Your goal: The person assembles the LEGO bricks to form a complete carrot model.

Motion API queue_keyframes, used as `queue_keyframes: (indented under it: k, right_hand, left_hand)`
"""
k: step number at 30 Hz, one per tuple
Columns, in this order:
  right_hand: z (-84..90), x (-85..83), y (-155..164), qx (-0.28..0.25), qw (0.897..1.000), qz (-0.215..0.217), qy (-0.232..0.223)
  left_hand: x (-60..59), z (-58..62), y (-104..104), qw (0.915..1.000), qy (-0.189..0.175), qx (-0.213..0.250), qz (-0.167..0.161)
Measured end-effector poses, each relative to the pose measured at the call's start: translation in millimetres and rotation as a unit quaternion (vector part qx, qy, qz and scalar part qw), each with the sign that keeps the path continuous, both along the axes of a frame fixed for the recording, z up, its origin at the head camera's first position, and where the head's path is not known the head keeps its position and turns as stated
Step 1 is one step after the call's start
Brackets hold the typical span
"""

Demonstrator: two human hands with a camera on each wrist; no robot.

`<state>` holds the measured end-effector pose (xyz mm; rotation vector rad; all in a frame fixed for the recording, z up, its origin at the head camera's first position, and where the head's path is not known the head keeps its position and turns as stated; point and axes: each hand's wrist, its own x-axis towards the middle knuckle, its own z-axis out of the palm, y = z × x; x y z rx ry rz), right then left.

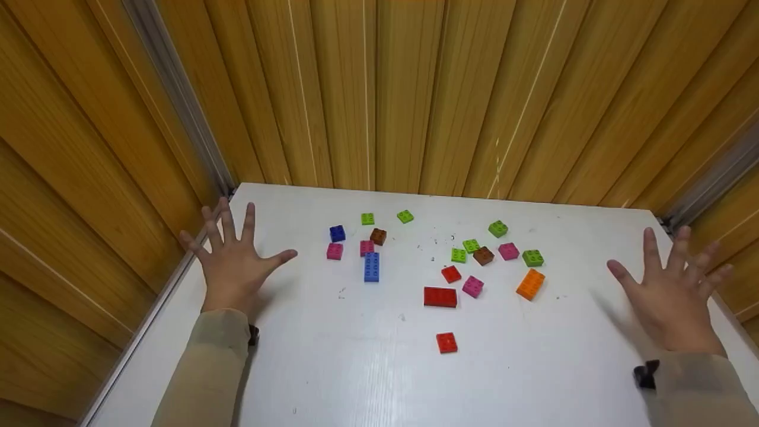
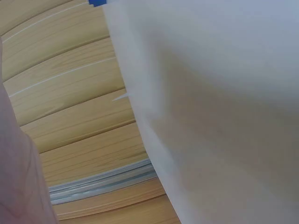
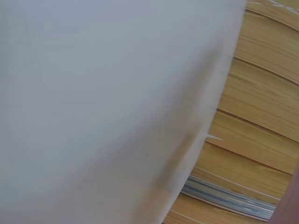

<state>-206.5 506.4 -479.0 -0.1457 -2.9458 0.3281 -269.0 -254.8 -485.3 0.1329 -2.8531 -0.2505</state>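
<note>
Both hands are spread wide above the white table and hold nothing. My left hand point(image 1: 234, 270) is at the left side, nearest to a pink brick point(image 1: 335, 251) and a dark blue brick point(image 1: 337, 233). At the right side is my right hand point(image 1: 676, 299), nearest to an orange brick point(image 1: 531, 284). Between the hands lie a long blue brick point(image 1: 372, 267), a large red brick point(image 1: 440, 297), a small red brick point(image 1: 446, 342), brown bricks such as this one point(image 1: 483, 255), and several green and pink ones. Only part of the left palm point(image 2: 18, 172) shows in the left wrist view.
The white table point(image 1: 332, 373) ends at wood-patterned walls point(image 1: 403, 95) at the back and both sides. Metal posts point(image 1: 184, 95) stand in the corners. Small dark marks dot the tabletop among the bricks.
</note>
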Motion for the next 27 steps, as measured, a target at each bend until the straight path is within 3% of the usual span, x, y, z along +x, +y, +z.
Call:
queue_keyframes:
  k: [7,14,22,27]
  right_hand:
    - [13.2,-1.7,-25.9,-0.03,0.998,-0.015,0.061]
    - [18.4,-6.2,-60.6,-0.054,0.989,0.011,0.135]
    - [23.3,-6.8,-97.8,-0.074,0.989,0.036,0.124]
    - [28.4,-5.5,-116.3,-0.136,0.982,0.061,0.117]
  left_hand:
    - [-0.2,9.7,17.8,0.9971,0.059,0.041,0.025]
    - [3.6,16.2,37.8,0.9929,0.087,0.077,0.027]
    - [8.9,24.5,62.6,0.988,0.091,0.125,-0.006]
    - [10.2,29.1,81.0,0.9839,0.098,0.142,-0.045]
